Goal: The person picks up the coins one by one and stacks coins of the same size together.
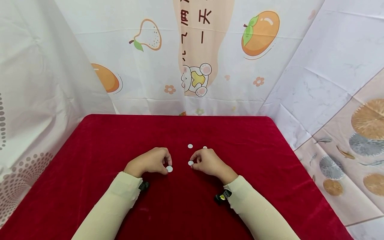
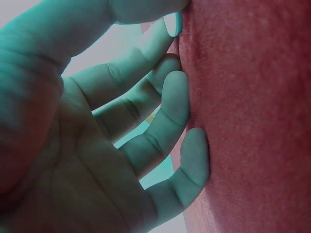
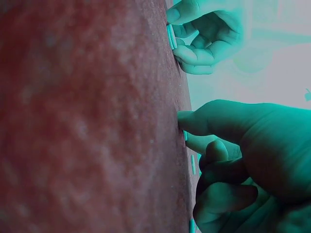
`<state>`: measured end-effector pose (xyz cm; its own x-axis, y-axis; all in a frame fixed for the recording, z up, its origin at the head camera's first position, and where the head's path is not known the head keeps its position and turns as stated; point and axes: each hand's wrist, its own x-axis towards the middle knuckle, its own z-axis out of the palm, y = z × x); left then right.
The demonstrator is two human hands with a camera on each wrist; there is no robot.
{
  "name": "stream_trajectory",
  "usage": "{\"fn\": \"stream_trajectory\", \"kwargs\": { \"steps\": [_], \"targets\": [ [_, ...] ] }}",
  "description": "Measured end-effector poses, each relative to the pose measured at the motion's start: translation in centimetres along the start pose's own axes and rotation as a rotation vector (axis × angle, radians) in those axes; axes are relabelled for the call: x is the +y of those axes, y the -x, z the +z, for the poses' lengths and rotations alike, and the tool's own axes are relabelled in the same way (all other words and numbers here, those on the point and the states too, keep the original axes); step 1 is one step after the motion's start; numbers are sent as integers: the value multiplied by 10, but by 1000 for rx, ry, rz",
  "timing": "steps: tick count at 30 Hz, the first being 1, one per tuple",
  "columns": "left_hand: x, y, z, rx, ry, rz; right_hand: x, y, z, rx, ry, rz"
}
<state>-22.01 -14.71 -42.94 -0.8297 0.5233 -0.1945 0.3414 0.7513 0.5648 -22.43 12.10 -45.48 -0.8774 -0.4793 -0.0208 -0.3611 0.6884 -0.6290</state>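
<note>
My left hand (image 1: 154,161) pinches a small white disc (image 1: 169,169) between thumb and index finger, low at the red cloth. In the right wrist view that disc (image 3: 172,37) stands edge-on and looks like two thin layers. The other fingers of the left hand (image 2: 146,126) are bent, with their tips at the cloth. To the right, my right hand (image 1: 210,162) pinches another white disc (image 1: 190,163) at its edge. Beyond this hand lies a third white disc (image 1: 190,146), flat on the cloth. One more disc (image 1: 205,147) is partly hidden behind the right hand.
A table under a red velvet cloth (image 1: 135,133) spreads beneath both hands. White curtains printed with fruit (image 1: 260,33) hang behind the table and along both sides. Dark straps (image 1: 222,196) sit at the wrists.
</note>
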Motion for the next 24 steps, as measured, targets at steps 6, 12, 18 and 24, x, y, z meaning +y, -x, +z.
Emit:
{"fn": "stream_trajectory", "kwargs": {
  "steps": [6,12,18,24],
  "targets": [
    [-2,-1,1,2,-5,0,0,0,1,9,23,-12],
    [-3,-2,1,4,-1,2,1,-1,1,16,28,-17],
    [-4,-3,2,6,9,5,0,0,1,6,-2,-26],
    [-3,-2,2,6,4,5,-5,1,2,-17,-17,-39]
  ]
}}
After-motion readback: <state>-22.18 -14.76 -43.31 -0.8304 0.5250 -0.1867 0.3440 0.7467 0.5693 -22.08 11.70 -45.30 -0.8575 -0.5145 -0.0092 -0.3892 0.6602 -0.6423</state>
